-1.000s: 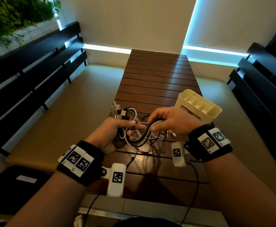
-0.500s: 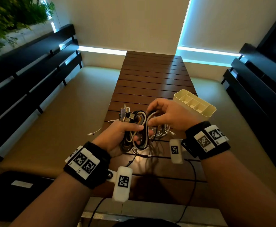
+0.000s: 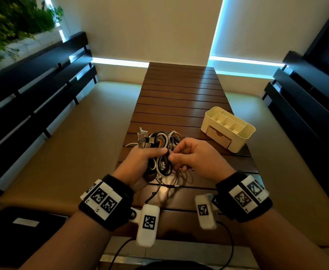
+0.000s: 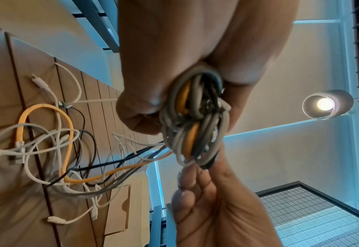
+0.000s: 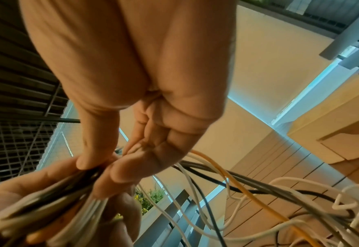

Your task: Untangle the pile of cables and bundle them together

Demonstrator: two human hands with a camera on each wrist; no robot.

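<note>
A coiled bundle of cables (image 3: pixel 160 142), white, black, grey and orange, stands upright in my left hand (image 3: pixel 150 158), which grips it with the thumb across the front. Metal plugs (image 3: pixel 142 138) stick up at its left. My right hand (image 3: pixel 172 154) pinches a dark strand at the bundle's right side between thumb and index finger. The left wrist view shows the bundle (image 4: pixel 195 120) in the fist, with the right hand (image 4: pixel 206 192) just below it. Loose cable ends (image 4: pixel 47 150) trail from it onto the wooden table (image 3: pixel 179 94). The pinch (image 5: pixel 102 165) shows in the right wrist view.
A cream desk organiser (image 3: pixel 228 127) with compartments and a small drawer stands on the table right of my hands. Tan cushioned benches (image 3: pixel 72 143) with dark slatted backs flank the narrow table. The loose tangle includes an orange cable (image 4: pixel 68 125) and white plugs.
My right hand came off the top of the coil and now pinches one strand at its side. The left hand keeps its grip, and the bundle stands more upright.
</note>
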